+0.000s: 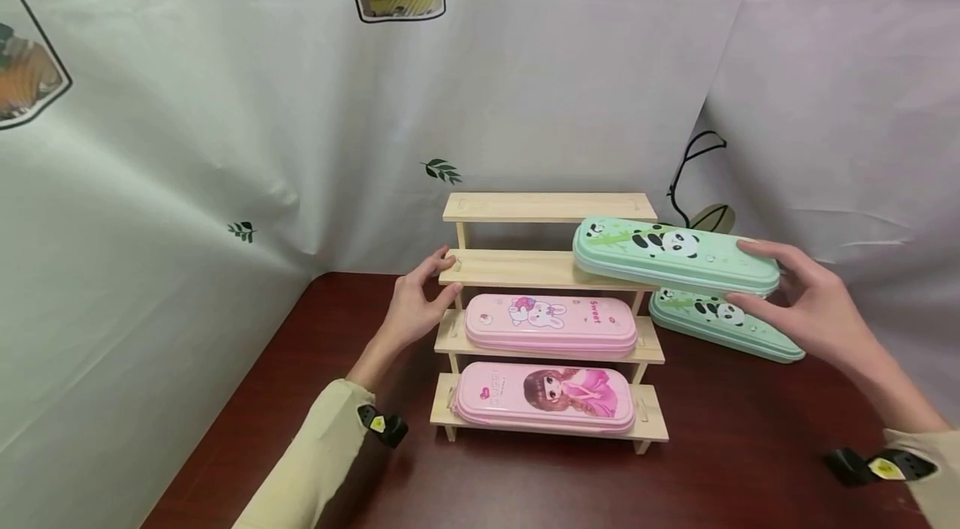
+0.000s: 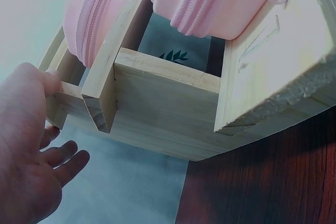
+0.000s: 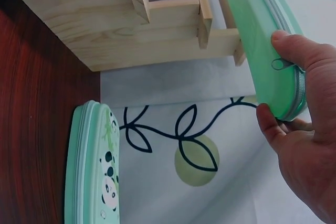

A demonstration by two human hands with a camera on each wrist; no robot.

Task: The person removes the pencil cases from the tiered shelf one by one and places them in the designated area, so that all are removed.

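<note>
A wooden step rack [image 1: 543, 268] stands on the table, and my left hand [image 1: 418, 296] grips the left end of its second-highest step. In the left wrist view, the thumb of that left hand [image 2: 26, 140] lies against the wood. My right hand [image 1: 810, 296] pinches the right end of a green panda pencil case [image 1: 675, 252], held tilted at the right part of that step. A pink rabbit pencil case [image 1: 551, 321] lies on the step below. On the lowest step rests a pink pencil case with a girl picture [image 1: 543, 397].
Behind the right side of the rack, a second green panda pencil case [image 1: 727, 321] lies on the dark red table [image 1: 525, 479]. A pale cloth [image 1: 562, 79] with plant prints hangs behind and along the sides.
</note>
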